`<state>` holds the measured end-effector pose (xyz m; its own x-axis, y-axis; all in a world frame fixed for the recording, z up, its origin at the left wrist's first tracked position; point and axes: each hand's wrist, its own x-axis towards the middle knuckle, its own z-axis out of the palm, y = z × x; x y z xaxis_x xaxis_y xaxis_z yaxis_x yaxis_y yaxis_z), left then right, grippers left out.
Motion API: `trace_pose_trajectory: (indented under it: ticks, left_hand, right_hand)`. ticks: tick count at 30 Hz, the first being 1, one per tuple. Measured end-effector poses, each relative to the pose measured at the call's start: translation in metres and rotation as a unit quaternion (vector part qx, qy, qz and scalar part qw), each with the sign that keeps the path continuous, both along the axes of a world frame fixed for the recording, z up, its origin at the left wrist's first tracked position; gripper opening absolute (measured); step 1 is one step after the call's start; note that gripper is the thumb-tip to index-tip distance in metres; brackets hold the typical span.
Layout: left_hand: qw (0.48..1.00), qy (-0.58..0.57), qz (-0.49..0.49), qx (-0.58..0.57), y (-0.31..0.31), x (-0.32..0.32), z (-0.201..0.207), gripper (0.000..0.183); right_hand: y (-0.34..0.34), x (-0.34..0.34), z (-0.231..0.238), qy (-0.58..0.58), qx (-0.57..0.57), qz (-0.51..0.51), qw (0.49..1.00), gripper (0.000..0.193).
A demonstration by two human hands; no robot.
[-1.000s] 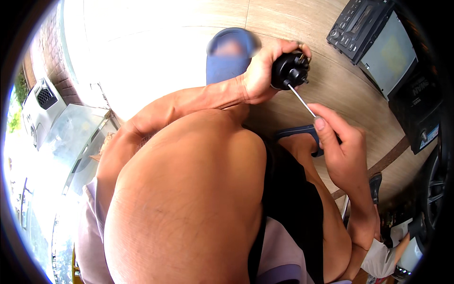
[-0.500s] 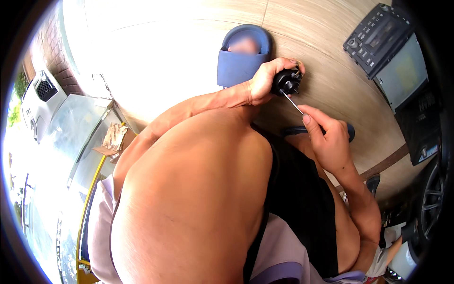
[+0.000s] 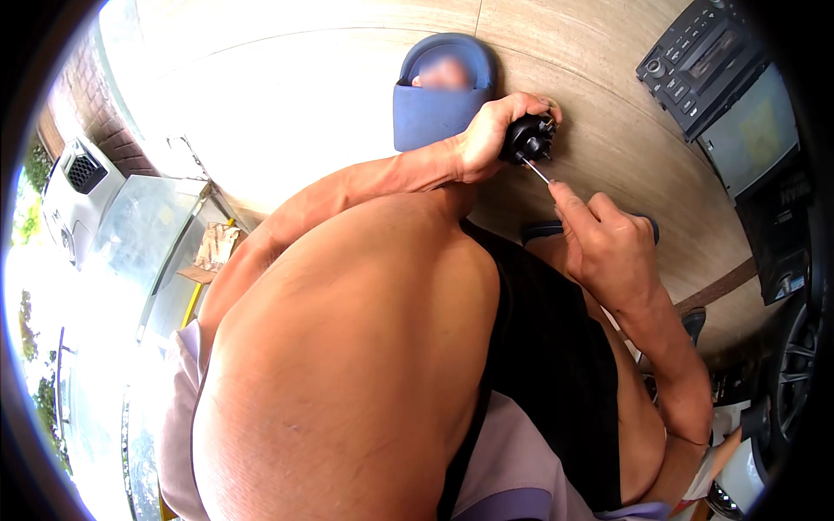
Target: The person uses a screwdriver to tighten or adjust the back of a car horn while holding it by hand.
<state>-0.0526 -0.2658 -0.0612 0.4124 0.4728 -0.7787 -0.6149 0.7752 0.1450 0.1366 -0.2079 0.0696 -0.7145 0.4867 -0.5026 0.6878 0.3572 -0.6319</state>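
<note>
My left hand (image 3: 486,139) is wrapped round a black, round part (image 3: 525,139) with small metal prongs on its face. It is held up above the floor, just beyond my bent knee. A screwdriver (image 3: 536,171) with a thin metal shaft meets the lower edge of that part at its tip. My right hand (image 3: 612,247) is closed on the screwdriver, its index finger stretched along the tool. The handle is hidden inside that palm, and the left fingers' far side is partly out of sight behind the part.
Blue slippers (image 3: 443,119) are on my feet on the tiled floor (image 3: 591,52). At the right stand a car radio (image 3: 695,65), dark boxes and a spoked wheel (image 3: 795,365). A glass case (image 3: 143,234) with a torn carton (image 3: 215,247) is at the left; a white car (image 3: 84,178) is outside.
My right hand has turned, and its index finger now reaches farther along the screwdriver toward the part. My left hand keeps its hold with little movement. The view has shifted slightly.
</note>
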Motion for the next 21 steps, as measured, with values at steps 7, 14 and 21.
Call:
trace_pose_trajectory:
  ticks: [7,14,21]
  left_hand:
    - [0.999,0.008,-0.033,-0.002,0.001,0.006,-0.001,0.035]
    - [1.000,0.001,-0.019,0.022,0.002,0.005,0.003,0.036]
    - [0.996,0.024,-0.022,0.085,0.000,0.008,0.003,0.037]
  right_hand:
    - [0.002,0.014,-0.007,0.045,0.170,0.156,0.972,0.039]
    - [-0.008,0.012,-0.003,0.042,0.202,0.157,0.966,0.035]
    - [-0.003,0.008,-0.007,0.018,-0.218,-0.212,0.952,0.028]
